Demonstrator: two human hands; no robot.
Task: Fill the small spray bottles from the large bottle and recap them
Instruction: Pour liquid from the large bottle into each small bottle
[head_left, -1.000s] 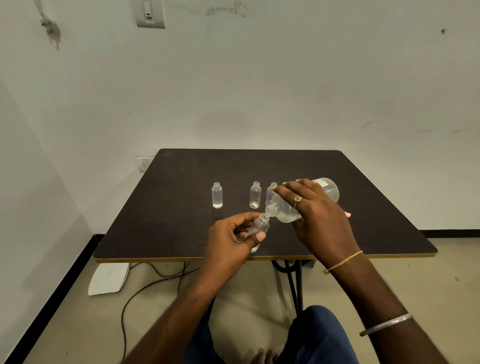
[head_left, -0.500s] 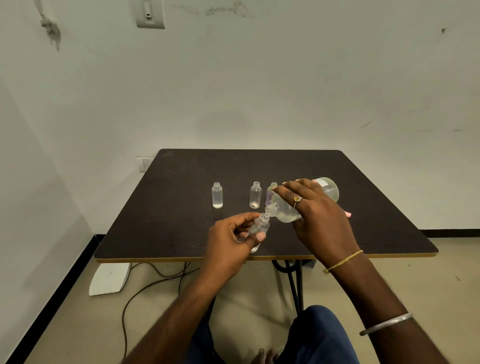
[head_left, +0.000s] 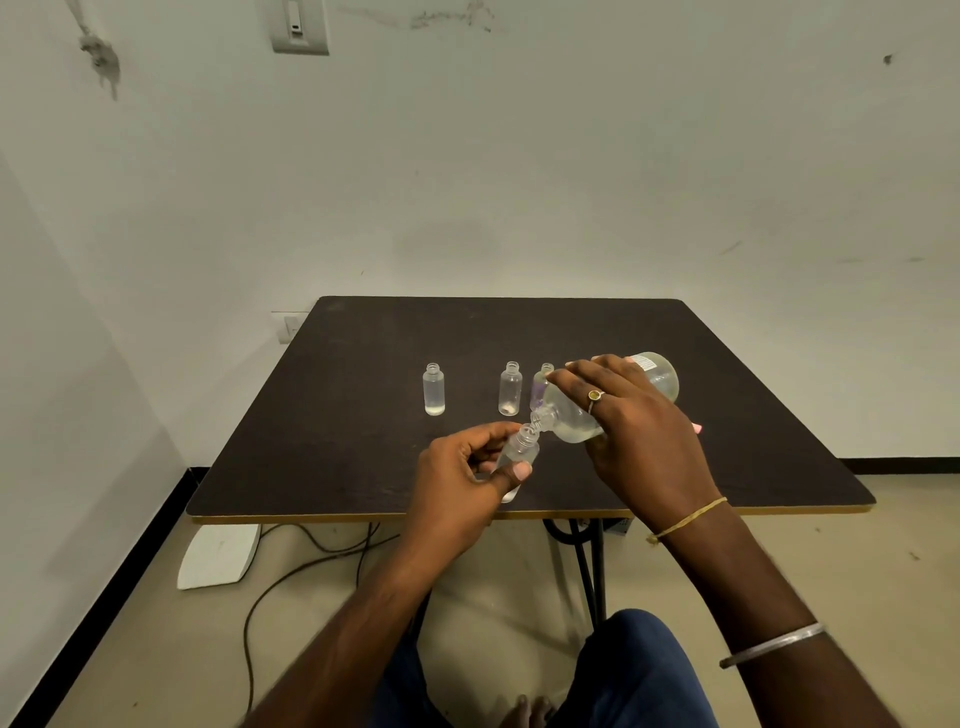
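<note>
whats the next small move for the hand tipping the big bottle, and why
Probably hold the tilt steady and watch the level. The right hand has the large bottle tipped, its mouth at the neck of the small bottle held by the left hand. Its fill level is hidden by the fingers, so tip back once liquid nears the neck.

Dark square table (head_left: 363, 374) against scuffed white walls (head_left: 519, 156), beige floor (head_left: 156, 649).
</note>
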